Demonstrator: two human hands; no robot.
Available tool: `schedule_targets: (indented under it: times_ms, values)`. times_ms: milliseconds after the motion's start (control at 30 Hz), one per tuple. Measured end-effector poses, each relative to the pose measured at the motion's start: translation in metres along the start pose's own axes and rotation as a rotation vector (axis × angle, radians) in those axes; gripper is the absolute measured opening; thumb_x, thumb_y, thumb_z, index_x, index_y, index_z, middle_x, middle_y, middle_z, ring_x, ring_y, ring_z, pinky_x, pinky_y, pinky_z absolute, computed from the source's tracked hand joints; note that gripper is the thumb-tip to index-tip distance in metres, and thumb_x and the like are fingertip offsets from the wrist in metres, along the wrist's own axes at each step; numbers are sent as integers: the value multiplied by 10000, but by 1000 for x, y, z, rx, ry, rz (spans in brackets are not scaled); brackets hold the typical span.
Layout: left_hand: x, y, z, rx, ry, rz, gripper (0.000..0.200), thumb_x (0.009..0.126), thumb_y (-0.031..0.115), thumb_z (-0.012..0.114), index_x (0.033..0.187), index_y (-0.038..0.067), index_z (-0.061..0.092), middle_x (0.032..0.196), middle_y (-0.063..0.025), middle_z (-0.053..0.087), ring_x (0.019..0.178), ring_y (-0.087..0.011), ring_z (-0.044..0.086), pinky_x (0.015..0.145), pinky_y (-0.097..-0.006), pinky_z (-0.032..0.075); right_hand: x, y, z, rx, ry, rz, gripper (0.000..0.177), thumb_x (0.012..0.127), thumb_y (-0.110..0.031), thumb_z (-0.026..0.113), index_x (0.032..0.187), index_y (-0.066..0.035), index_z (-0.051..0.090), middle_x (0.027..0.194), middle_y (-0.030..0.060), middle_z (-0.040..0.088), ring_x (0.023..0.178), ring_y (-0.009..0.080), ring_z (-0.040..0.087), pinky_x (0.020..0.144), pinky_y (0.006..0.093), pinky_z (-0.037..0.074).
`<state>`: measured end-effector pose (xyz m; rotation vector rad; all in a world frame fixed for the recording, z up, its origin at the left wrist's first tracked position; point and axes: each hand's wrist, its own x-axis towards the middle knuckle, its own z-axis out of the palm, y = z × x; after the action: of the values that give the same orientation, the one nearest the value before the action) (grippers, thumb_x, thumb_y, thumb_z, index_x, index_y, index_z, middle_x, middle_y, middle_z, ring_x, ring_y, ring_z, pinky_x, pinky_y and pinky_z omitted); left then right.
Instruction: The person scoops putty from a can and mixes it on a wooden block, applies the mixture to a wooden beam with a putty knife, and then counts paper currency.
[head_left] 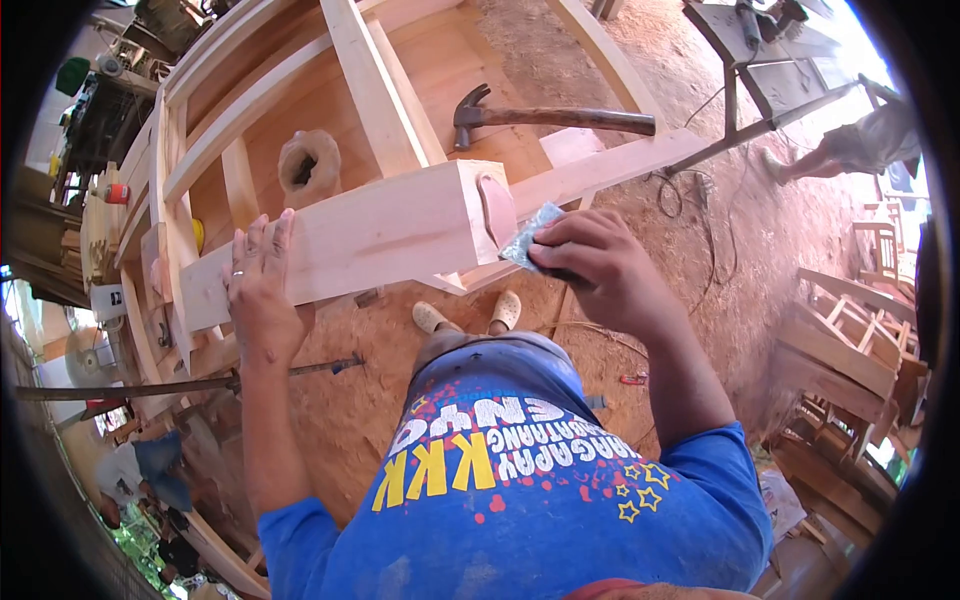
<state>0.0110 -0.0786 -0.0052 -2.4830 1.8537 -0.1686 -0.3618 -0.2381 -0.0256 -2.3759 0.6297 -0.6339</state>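
Observation:
A thick pale wooden beam (375, 235) lies across in front of me, with a pinkish oval patch (496, 208) on its right end. My left hand (265, 285) rests on the beam's left part, fingers stretched out flat over the face. At the right end, my right hand (595, 255) is closed around a folded piece of sandpaper (528, 238), pale blue-green and speckled, with a dark side partly showing under the fingers. The sandpaper's edge is right beside the oval patch.
A claw hammer (560, 118) lies across the wooden frame (370, 85) beyond the beam. A roll of tape (309, 165) sits inside the frame. Cables (712, 235) trail over the dirt floor at right. Wooden chair parts (850, 345) are stacked farther right, and another person (870, 145) is at upper right.

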Motion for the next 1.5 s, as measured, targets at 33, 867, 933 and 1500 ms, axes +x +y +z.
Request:
schedule_targets:
  times_ms: [33, 867, 933, 1500]
  values:
    - [0, 1, -3, -2, -9, -2, 1110, 627, 37, 838, 1619, 251, 388, 1577, -142, 484, 1486, -444, 404, 1207, -568, 334, 1, 2, -7, 86, -22, 35, 351, 789, 72, 736, 1109, -68, 769, 1122, 85, 735, 1084, 307, 703, 936, 420, 533]
    - [2, 2, -4, -5, -24, -39, 1068, 671, 51, 835, 1615, 295, 399, 1564, -108, 484, 1464, -430, 439, 1138, -598, 395, 25, -48, 1, 144, -20, 170, 396, 784, 180, 669, 1112, -23, 757, 1112, 147, 746, 1007, 338, 736, 816, 387, 595]
    - [3, 2, -4, 5, -23, -36, 1075, 667, 47, 836, 1616, 294, 395, 1565, -107, 485, 1467, -428, 438, 1131, -597, 399, 19, -55, 3, 140, -10, 197, 412, 781, 191, 669, 1118, -28, 759, 1111, 146, 746, 1008, 336, 736, 827, 382, 594]
    - [5, -21, -1, -123, 11, 201, 1129, 617, 245, 874, 1629, 317, 377, 1482, -180, 399, 1408, -393, 419, 1139, -681, 271, 89, -60, -19, 153, -97, 967, 411, 763, -64, 647, 1154, 36, 729, 829, 62, 698, 662, 121, 624, 571, 292, 513]
